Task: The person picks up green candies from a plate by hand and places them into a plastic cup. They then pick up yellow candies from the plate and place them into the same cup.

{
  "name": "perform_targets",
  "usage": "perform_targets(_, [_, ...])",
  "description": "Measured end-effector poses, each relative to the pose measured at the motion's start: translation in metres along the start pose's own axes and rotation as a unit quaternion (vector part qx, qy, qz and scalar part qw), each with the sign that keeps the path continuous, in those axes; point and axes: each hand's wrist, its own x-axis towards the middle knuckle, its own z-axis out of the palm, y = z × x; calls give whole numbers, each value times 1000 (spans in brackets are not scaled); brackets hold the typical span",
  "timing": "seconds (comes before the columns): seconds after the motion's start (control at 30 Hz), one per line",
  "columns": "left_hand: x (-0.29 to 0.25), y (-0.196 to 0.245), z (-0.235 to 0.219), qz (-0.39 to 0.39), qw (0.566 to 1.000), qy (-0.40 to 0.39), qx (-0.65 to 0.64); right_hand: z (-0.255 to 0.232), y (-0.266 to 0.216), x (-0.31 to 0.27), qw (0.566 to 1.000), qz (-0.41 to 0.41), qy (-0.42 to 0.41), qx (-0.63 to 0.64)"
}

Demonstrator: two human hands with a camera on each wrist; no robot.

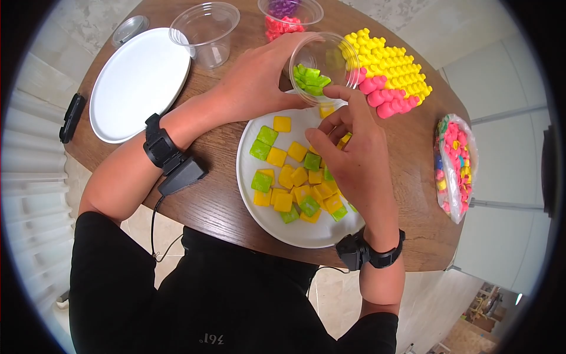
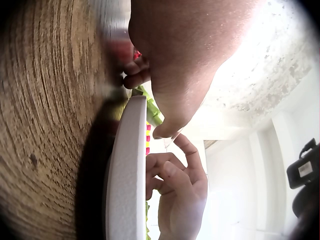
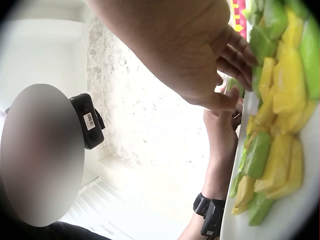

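My left hand (image 1: 259, 76) grips a clear plastic cup (image 1: 327, 52), tilted over the far edge of a white plate (image 1: 246, 183). Several green square pieces (image 1: 309, 79) lie inside the cup. My right hand (image 1: 356, 156) hovers over the plate, its index finger reaching to the cup's rim and its thumb apart from that finger. Nothing shows between its fingertips. Yellow squares (image 1: 276, 156) and green squares (image 1: 267, 135) lie spread and partly overlapping on the plate. In the right wrist view, the right hand's fingers (image 3: 235, 55) hang beside the heaped pieces.
Farther back stand an empty clear cup (image 1: 203, 35) and a cup with red and purple pieces (image 1: 286, 26). A second white plate (image 1: 138, 85) lies at left. Yellow and pink knobbed pieces (image 1: 389, 68) and a bag of colourful pieces (image 1: 455, 168) are at right.
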Motion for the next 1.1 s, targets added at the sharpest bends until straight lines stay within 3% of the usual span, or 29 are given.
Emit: perform_targets(1.1, [0, -2, 1, 13, 1000, 10, 7, -2, -4, -1, 998, 14, -41, -36])
